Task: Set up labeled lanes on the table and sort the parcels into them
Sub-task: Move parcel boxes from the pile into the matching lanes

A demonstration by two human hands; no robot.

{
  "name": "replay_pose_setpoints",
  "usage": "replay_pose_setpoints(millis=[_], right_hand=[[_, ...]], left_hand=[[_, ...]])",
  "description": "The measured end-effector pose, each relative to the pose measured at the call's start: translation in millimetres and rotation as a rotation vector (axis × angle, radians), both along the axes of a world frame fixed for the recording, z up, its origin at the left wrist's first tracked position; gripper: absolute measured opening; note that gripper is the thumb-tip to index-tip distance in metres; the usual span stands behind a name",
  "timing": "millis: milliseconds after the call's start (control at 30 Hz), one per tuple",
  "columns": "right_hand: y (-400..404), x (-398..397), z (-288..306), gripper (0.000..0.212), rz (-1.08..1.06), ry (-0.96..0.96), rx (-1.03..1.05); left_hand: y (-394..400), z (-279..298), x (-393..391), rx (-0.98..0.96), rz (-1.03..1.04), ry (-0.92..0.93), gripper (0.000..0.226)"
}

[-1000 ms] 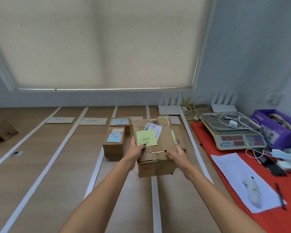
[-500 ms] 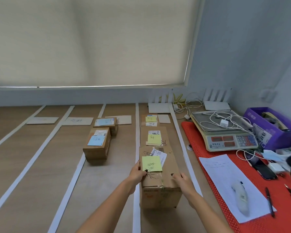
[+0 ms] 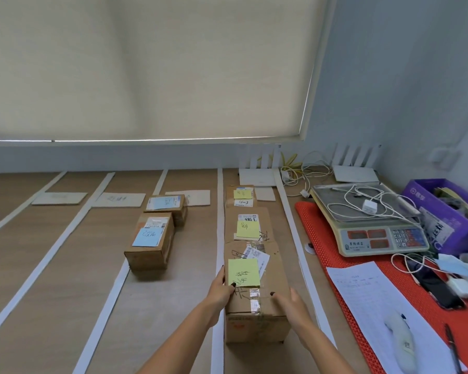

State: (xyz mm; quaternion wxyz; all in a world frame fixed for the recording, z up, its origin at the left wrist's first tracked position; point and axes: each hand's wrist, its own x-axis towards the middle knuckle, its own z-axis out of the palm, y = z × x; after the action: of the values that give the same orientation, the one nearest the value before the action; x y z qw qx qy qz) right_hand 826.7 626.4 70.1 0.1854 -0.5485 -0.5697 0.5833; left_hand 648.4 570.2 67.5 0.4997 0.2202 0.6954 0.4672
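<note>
Wooden table (image 3: 52,265): nearest parcel (image 3: 254,306) sits between left hand (image 3: 222,288) and right hand (image 3: 291,303), both gripping its sides.

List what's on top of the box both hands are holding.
On the held box: a yellow sticky note with handwriting, a white shipping label partly tucked under it, and clear tape. The left hand and right hand grip its near corners. Label text is unreadable.

Five boxes (image 3: 256,290) are sitting on the surface (image 3: 52,265): three carrying yellow notes (image 3: 243,272), two carrying blue notes (image 3: 146,237). Five white tape strips (image 3: 100,317) are showing, perhaps more beyond the frame. Four label cards (image 3: 119,199) are lying at the far end. One scale (image 3: 368,225), one purple bin (image 3: 443,211) and two hands (image 3: 222,288) are showing.
</note>
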Motion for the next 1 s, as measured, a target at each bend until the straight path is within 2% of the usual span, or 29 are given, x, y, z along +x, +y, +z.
replay_pose_setpoints(millis=[133, 267, 433, 567, 767, 1000], right_hand=[[4, -4, 7, 0.044, 0.016, -0.060, 0.032], [3, -20, 34, 0.065, 0.005, -0.150, 0.283], [-7, -74, 76, 0.059, 0.082, -0.128, 0.483], [-35, -145, 99, 0.057, 0.105, -0.005, 0.466], [-113, -278, 117, 0.062, 0.109, 0.044, 0.470], [-208, -410, 128, 0.062, 0.119, 0.149, 0.383]], left_hand=[[0, 2, -6, -0.014, -0.018, 0.001, 0.057], [-5, 15, -21, -0.012, 0.033, 0.054, 0.060], [-19, 53, -69, 0.111, 0.072, 0.147, 0.054], [-46, 81, -131, 0.199, 0.098, 0.199, 0.056], [-131, 111, -248, 0.323, 0.132, 0.171, 0.058], [-236, 137, -370, 0.339, 0.112, 0.289, 0.062]])
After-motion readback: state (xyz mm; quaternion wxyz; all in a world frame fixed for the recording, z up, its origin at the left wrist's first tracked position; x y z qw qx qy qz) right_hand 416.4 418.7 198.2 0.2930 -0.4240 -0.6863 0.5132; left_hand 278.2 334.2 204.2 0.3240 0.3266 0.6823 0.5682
